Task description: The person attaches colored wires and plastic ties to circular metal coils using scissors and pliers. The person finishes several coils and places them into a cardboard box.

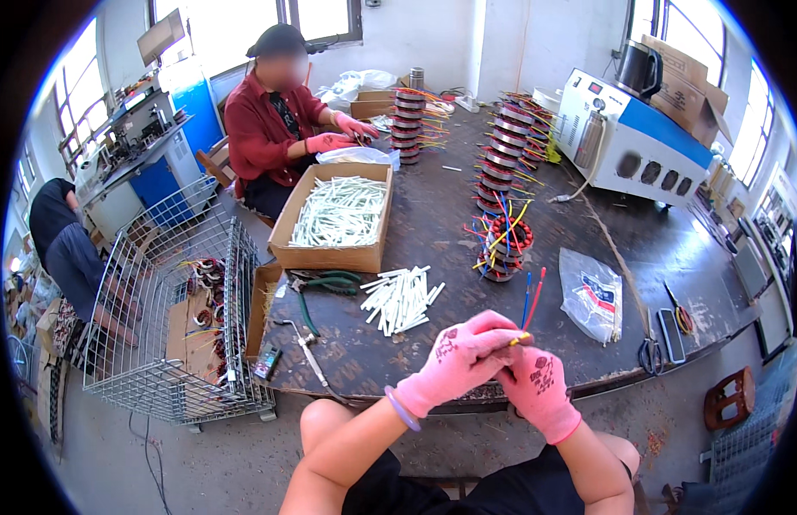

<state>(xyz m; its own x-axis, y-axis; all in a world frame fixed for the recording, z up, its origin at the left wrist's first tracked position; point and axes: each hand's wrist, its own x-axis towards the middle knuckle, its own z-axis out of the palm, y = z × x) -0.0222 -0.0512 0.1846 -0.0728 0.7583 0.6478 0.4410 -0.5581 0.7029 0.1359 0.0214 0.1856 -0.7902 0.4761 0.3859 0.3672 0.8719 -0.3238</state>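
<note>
My left hand, in a pink glove, is closed with its fingertips pinching coloured wires. A yellow wire shows at those fingertips, and a red wire and a blue wire stick up beyond them. Against it, my right hand, also pink-gloved, is closed; what it grips is mostly hidden by the gloves. Farther off on the table stands a ring-shaped stator with red windings and coloured leads. Left of my hands lies a loose pile of white tubes.
A cardboard box of white tubes stands beyond green-handled pliers. Stacked stators rise at the back. A plastic bag, scissors and a phone lie right. A wire cage stands left; a co-worker sits across.
</note>
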